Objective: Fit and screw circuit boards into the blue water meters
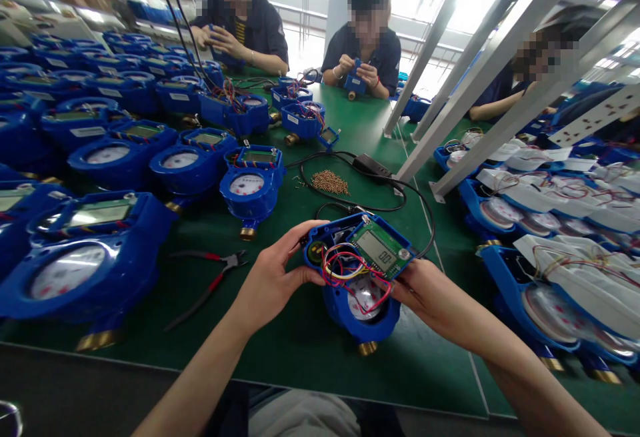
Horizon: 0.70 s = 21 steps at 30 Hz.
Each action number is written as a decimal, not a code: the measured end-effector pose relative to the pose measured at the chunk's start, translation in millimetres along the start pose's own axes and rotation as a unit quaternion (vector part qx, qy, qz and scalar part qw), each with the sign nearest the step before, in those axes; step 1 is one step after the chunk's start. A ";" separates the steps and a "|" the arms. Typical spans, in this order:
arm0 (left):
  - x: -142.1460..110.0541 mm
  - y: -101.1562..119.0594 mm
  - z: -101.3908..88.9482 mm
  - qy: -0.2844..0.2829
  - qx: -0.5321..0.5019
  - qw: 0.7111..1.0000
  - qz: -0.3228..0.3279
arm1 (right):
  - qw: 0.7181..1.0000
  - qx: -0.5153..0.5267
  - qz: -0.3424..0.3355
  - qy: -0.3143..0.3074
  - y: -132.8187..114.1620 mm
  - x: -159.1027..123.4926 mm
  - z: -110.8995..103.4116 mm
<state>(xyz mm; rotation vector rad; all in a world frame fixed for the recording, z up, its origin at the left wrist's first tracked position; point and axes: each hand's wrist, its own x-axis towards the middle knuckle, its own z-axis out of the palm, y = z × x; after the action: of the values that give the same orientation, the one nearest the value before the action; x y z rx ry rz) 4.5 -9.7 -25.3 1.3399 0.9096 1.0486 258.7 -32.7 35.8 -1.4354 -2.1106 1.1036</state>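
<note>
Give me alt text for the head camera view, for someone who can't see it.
Two bare hands, left and right, hold an open blue meter with a lit-green circuit board and loose colored wires over a green table. Red-handled pliers, a pile of small screws and many blue meters surround it.

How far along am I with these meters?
Partway, it seems. The meters on your left look further on, with displays sitting in their housings. In your left hand and right hand is an open meter, its display lit but its wires loose. Probably left: tucking those in and seating the circuit board. The meters on your right also show loose wires.
</note>
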 end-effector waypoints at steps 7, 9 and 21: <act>5.3 -16.6 -1.7 0.017 -0.047 0.998 -0.024 | 0.996 0.042 0.075 -0.013 3.6 9.5 -4.4; 3.3 -18.2 0.3 0.033 -0.047 0.998 -0.021 | 0.992 0.096 0.076 -0.014 8.0 3.8 -1.2; 20.5 24.3 21.1 0.048 0.071 0.994 0.064 | 0.945 0.268 0.163 0.089 14.9 0.1 21.2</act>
<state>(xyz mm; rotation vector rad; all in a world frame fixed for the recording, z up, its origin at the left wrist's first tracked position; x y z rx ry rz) 29.0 2.2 1.3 1.4932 0.9957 1.1735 253.7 -38.4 11.0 -1.5553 -1.3276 1.4621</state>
